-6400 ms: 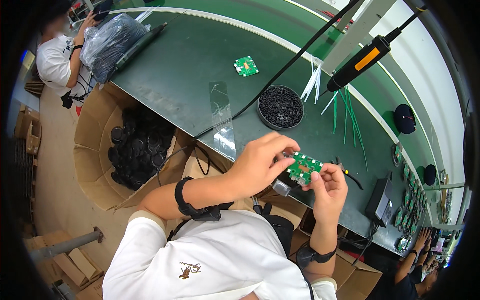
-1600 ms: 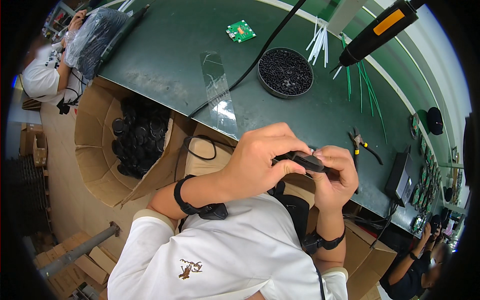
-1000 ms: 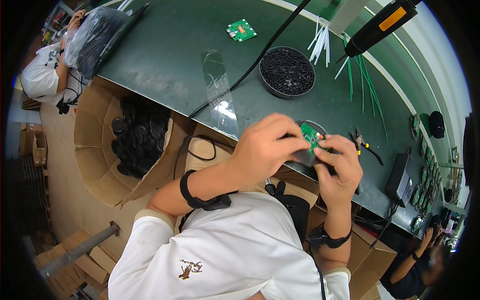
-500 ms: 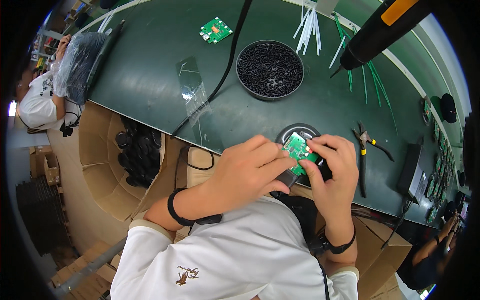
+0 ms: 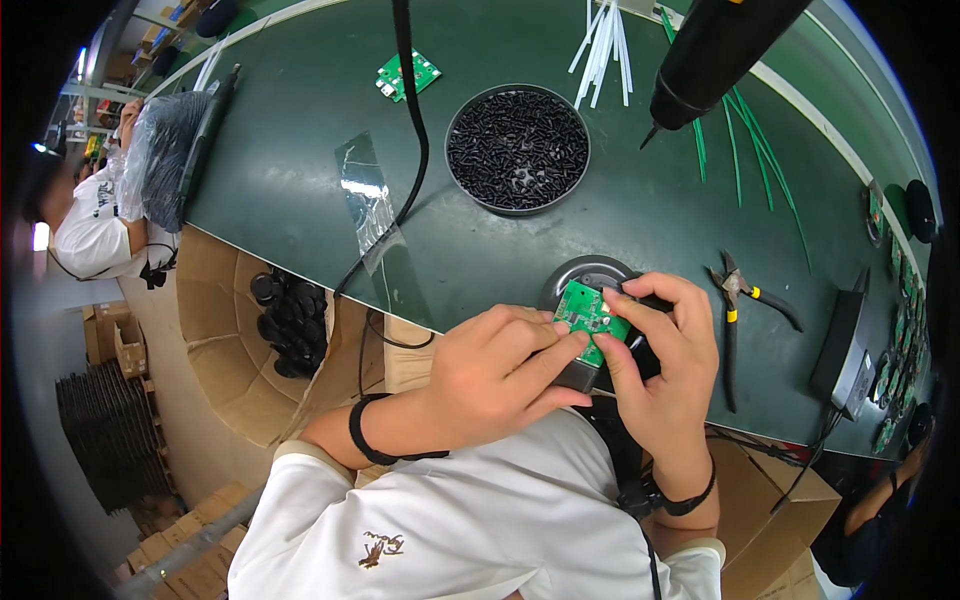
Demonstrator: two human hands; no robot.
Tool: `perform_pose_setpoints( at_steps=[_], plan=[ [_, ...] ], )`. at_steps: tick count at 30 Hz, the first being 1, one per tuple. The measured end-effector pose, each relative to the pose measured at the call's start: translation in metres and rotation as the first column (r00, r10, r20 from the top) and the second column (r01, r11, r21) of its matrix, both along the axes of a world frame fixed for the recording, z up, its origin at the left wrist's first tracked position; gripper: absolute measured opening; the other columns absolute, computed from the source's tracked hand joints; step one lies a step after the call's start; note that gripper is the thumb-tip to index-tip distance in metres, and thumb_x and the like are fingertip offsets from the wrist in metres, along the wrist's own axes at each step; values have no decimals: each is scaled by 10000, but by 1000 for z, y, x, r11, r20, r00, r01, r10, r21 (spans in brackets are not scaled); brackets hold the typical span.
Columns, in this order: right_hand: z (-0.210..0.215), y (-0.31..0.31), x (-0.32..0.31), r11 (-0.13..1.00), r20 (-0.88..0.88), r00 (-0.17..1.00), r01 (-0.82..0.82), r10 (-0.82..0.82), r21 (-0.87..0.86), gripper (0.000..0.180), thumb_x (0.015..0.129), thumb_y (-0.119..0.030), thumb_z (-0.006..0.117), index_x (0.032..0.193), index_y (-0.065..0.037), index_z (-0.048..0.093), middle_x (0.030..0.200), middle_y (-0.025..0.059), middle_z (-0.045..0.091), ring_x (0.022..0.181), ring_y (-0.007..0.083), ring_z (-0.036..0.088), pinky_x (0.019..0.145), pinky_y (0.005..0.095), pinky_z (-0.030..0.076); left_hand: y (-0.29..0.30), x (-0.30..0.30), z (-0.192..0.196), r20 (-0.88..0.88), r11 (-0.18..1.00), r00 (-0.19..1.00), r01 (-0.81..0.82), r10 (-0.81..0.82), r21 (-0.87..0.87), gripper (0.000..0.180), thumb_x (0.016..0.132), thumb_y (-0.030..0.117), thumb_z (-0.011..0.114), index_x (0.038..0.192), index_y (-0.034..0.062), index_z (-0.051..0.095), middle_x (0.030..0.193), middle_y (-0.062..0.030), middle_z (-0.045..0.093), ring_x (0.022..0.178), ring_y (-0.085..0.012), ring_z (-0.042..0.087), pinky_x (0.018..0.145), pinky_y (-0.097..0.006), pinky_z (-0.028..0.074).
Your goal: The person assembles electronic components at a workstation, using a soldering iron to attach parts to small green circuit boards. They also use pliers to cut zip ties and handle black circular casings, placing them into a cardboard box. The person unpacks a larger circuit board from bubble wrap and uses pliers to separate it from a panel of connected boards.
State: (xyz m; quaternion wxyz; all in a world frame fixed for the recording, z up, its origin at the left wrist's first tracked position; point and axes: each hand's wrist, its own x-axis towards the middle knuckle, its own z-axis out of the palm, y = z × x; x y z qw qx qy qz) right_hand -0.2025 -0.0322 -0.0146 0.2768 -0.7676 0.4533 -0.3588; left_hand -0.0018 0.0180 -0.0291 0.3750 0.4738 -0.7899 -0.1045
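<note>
A green circuit board [image 5: 578, 308] is held between my two hands at the near edge of the workbench, over a black round plastic housing [image 5: 585, 268]. My left hand [image 5: 495, 375] has its fingers closed on the board's left and near side. On the opposite side, the thumb and fingers of my right hand [image 5: 672, 375] pinch the board's edge. My fingers cover part of the housing, so I cannot tell whether the board sits fully inside it.
A round dish of black screws [image 5: 517, 150] stands beyond my hands. Diagonal cutters [image 5: 732, 310] lie to the right, near a black box [image 5: 842, 350]. An electric screwdriver [image 5: 700, 70] hangs at upper right. Another board [image 5: 425, 75] lies far left; a carton [image 5: 225, 350] holds black parts.
My view has shifted slightly, moving the whole scene in the picture. The board has turned a little between my fingers and its face shows more squarely. Both hands keep hold of it.
</note>
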Motion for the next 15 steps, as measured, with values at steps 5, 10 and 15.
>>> perform_pose_setpoints(
  at_steps=[5, 10, 15],
  plan=[
    [-1, 0, 0, 997, -45, 999, -28, 25, -71, 425, 722, -2, 827, 1133, -54, 731, 1151, 112, 649, 1032, 314, 616, 826, 391, 506, 0, 0, 6, -31, 999, 999, 17, -16, 34, 588, 633, 382, 918, 1094, 54, 758, 1018, -82, 680, 863, -294, 682, 738, -372, 579],
    [14, 2, -5, 1000, -75, 997, -9, 7, -29, 494, 769, -12, 823, 1245, -32, 693, 1229, 140, 659, 1087, 313, 646, 849, 374, 547, -9, 13, 28, -85, 995, 996, 18, -10, 98, 383, 725, 214, 880, 1035, 34, 745, 968, -101, 683, 809, -292, 674, 694, -373, 544],
    [52, -37, -14, 988, 126, 987, 80, -97, 130, 558, 891, -50, 761, 1418, -2, 583, 1301, 156, 667, 1174, 252, 659, 887, 356, 573, -78, 38, 36, 65, 969, 968, -245, 242, 31, 121, 850, 29, 733, 970, 29, 716, 948, -133, 675, 838, -337, 697, 727, -444, 557]
  ],
)
